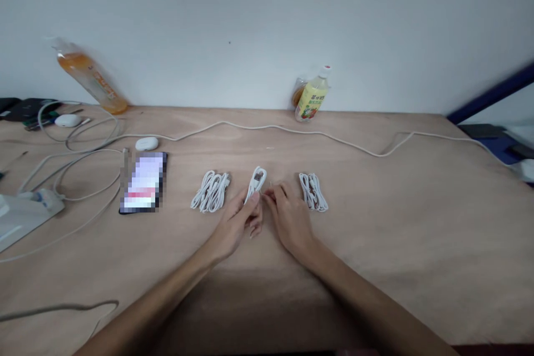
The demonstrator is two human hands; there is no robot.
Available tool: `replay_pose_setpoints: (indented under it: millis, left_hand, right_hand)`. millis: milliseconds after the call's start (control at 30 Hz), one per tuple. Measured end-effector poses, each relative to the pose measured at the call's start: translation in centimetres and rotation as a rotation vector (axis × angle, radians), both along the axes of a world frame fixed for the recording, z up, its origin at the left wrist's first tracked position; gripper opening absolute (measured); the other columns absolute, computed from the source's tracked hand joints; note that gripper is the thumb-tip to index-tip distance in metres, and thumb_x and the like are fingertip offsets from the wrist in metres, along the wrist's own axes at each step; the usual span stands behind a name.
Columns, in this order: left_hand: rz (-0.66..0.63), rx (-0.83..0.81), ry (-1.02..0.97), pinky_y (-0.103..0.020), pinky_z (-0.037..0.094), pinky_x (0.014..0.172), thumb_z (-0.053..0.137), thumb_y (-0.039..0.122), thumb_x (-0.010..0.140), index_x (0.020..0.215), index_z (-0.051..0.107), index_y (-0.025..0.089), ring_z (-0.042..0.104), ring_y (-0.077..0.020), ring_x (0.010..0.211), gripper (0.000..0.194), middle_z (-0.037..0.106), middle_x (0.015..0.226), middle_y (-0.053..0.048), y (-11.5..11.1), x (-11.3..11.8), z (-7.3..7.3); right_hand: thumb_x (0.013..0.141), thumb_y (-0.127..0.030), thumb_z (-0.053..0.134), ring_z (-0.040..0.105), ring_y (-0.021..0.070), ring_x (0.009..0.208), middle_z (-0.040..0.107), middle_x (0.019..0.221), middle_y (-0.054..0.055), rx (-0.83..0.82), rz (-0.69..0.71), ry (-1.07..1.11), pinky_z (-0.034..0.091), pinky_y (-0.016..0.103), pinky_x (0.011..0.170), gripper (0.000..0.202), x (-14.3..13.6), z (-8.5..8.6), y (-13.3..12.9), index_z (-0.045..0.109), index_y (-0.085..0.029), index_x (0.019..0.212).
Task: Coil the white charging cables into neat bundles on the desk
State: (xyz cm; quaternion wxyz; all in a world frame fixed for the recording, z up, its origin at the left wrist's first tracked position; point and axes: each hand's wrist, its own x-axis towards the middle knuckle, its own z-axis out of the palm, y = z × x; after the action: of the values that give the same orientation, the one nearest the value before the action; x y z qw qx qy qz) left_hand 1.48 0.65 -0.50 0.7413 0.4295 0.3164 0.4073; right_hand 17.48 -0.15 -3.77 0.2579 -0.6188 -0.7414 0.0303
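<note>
In the middle of the table, my left hand (240,217) is closed around a coiled white USB cable (257,178), whose loop and plug stick up past the thumb. My right hand (290,214) is beside it, thumb and fingers pinched close to the cable's lower end. A thin strand shows at those fingertips, too small to name. To the left of my hands lies a pile of coiled white cables (211,191). Another coiled bundle of white cable (313,192) rests just right of my right hand.
A phone (144,182) and a white earbud case (147,143) lie to the left, near loose cables and a white power strip (25,217). A long white cord (271,126) crosses behind. An orange drink bottle (89,78) and a yellow-labelled bottle (312,97) lean at the wall.
</note>
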Motion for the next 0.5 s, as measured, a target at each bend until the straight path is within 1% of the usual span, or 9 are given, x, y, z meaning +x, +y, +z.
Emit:
replay_pose_setpoints:
  millis: [133,300,400,500]
  left_hand:
    - [0.02,-0.026,0.001,-0.02,0.037,0.044,0.08,0.072,0.088,0.079,0.046,0.023,0.036,-0.0075,0.052,0.06,0.036,0.066,0.009,0.16,0.06,-0.33]
    - [0.051,-0.074,-0.007,-0.017,0.035,0.044,0.083,0.069,0.086,0.084,0.053,0.021,0.036,-0.0066,0.051,0.058,0.037,0.064,0.01,0.52,-0.15,-0.19]
    - [0.064,-0.113,-0.023,-0.017,0.033,0.043,0.088,0.067,0.083,0.079,0.049,0.021,0.036,-0.0063,0.051,0.061,0.037,0.063,0.01,0.59,-0.21,0.01]
    - [0.073,-0.157,-0.047,-0.017,0.033,0.043,0.089,0.066,0.08,0.077,0.045,0.021,0.035,-0.0062,0.05,0.063,0.036,0.062,0.01,0.6,-0.27,0.23]
  right_hand:
    - [0.107,-0.016,0.062,0.071,0.0228,0.076,0.076,0.103,0.012,-0.067,-0.044,-0.118,0.04,0.031,0.054,0.012,-0.22,-0.01,-0.02,0.074,-0.017,0.103]
    - [0.11,-0.017,0.058,0.073,0.023,0.081,0.075,0.107,0.012,-0.141,-0.051,-0.1,0.043,0.03,0.056,0.016,-0.28,0.39,0.02,0.073,-0.018,0.106]
    - [0.111,-0.019,0.057,0.073,0.023,0.081,0.075,0.105,0.011,-0.106,-0.034,-0.017,0.045,0.03,0.057,0.016,-0.21,0.36,-0.08,0.072,-0.019,0.105]
    - [0.112,-0.022,0.055,0.073,0.024,0.084,0.074,0.101,0.01,0.002,0.001,0.095,0.051,0.032,0.063,0.017,-0.19,0.18,-0.31,0.07,-0.02,0.104]
